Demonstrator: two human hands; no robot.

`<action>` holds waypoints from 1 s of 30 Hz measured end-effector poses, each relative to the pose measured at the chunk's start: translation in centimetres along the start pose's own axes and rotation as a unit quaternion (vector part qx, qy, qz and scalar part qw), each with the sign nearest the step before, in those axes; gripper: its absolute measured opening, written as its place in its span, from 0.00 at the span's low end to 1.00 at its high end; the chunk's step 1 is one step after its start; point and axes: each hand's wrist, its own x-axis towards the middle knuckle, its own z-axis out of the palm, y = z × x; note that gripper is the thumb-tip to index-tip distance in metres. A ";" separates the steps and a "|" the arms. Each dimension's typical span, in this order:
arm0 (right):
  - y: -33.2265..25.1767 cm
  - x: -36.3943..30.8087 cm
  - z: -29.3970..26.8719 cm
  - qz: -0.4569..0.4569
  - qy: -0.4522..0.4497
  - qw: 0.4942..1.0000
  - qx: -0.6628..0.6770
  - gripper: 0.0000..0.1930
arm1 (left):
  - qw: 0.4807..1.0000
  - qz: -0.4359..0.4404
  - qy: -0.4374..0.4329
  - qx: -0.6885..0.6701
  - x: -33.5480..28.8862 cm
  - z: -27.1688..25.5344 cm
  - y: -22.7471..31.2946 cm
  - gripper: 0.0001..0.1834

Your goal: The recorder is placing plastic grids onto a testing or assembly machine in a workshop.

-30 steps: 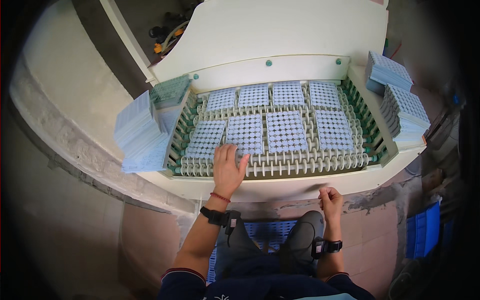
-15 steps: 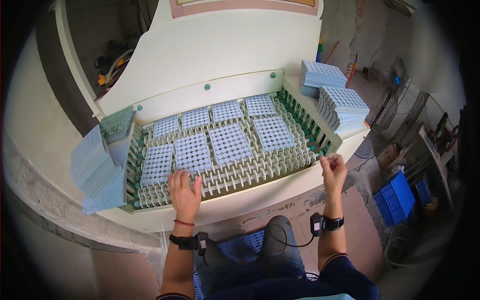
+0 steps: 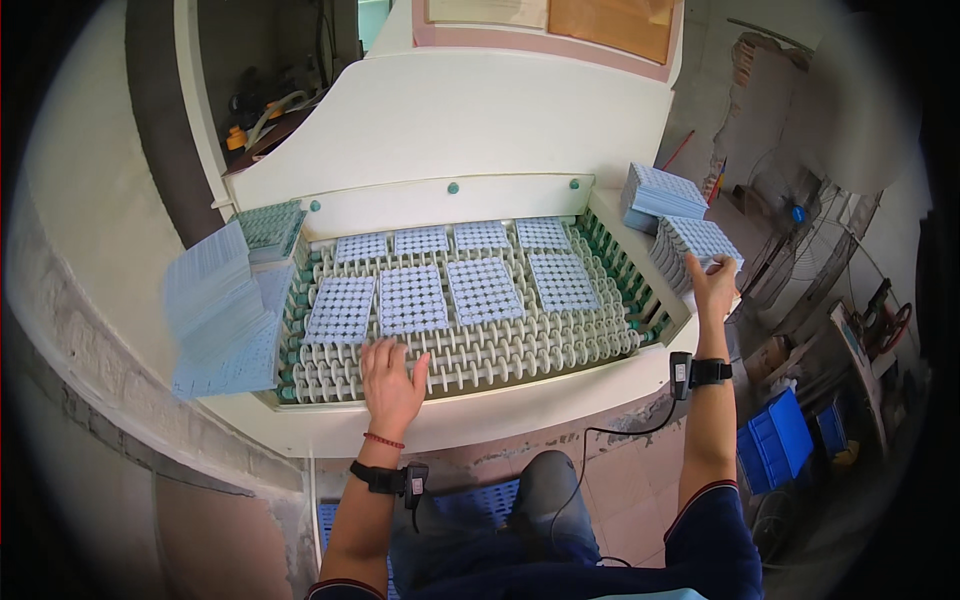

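Note:
My left hand rests at the near rollers of the conveyor, fingers spread and nothing held. Just beyond its fingertips lies a light-blue panel with a grid of small rounded cells, like a circuit board panel. More such panels lie in two rows on the rollers. On the right, my right hand reaches the near end of a stack of these panels. Its thumb and bent fingers are at the top panel's edge, seemingly gripping it; the fingertips are partly hidden.
Another panel stack stands behind the right one. At the left, fanned light-blue panels lean beside a green gridded stack. A white machine housing rises behind the rollers. Blue bins and a fan stand at right.
My right hand has moved from the conveyor's right corner up to the panel stack. The left hand stays by the near rollers. The view has shifted, and the panels lie farther from the near edge.

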 end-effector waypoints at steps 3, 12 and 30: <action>2.2 0.4 -1.1 -0.012 0.018 0.998 0.067 0.29 | 1.000 -0.004 0.001 -0.001 -0.2 -0.2 -0.2 0.16; 4.0 3.2 -1.2 0.262 -0.227 0.836 0.426 0.24 | 1.000 0.005 0.011 0.026 -0.1 -0.1 -0.2 0.18; 4.9 4.8 -0.6 0.322 -0.240 0.771 0.494 0.11 | 1.000 0.003 0.022 0.008 -0.2 -0.4 -0.2 0.17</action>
